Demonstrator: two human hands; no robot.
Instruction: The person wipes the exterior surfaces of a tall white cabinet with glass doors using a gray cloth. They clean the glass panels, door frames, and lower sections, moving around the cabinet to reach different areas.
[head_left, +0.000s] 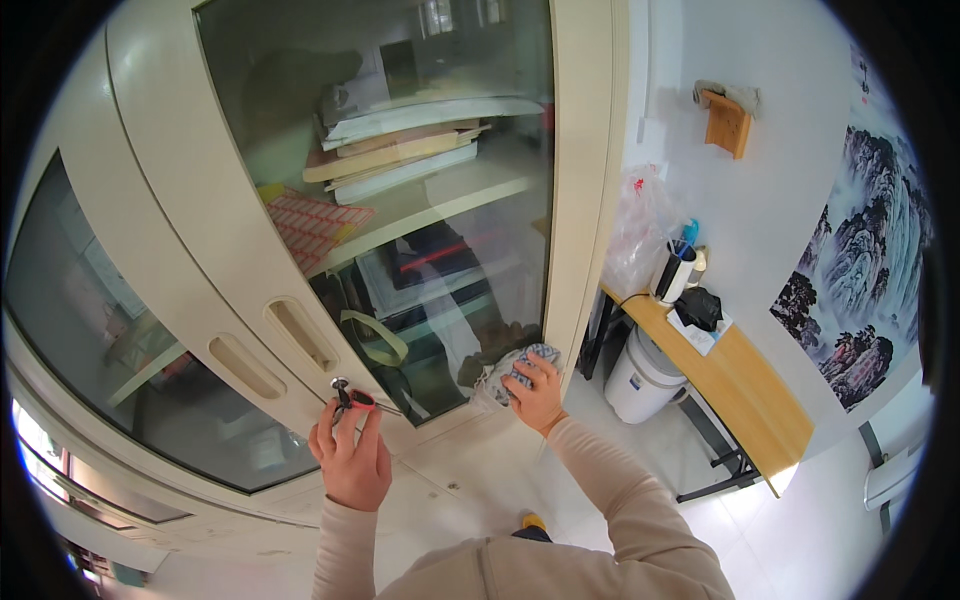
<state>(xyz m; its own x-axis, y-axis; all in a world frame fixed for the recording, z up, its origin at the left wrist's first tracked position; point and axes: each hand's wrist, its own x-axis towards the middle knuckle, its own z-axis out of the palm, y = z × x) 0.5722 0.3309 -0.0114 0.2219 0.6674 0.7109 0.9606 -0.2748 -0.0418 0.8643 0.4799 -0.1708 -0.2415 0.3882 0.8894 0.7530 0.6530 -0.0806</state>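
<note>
My left hand holds a key bunch with a red and black fob just below the cabinet door's handle recess. A black-headed key in this bunch is at the round metal lock; how deep it sits is hidden. To the right, my right hand presses a crumpled grey and blue patterned cloth against the lower right corner of the glass pane. The cream cabinet door frames this pane. Behind the glass, stacked papers and folders lie on a shelf.
A second glazed door adjoins on the left. At right stands a narrow wooden table bearing a black and white cup and a black plastic bag. A white bucket is under it. A small wooden bracket hangs on the wall.
</note>
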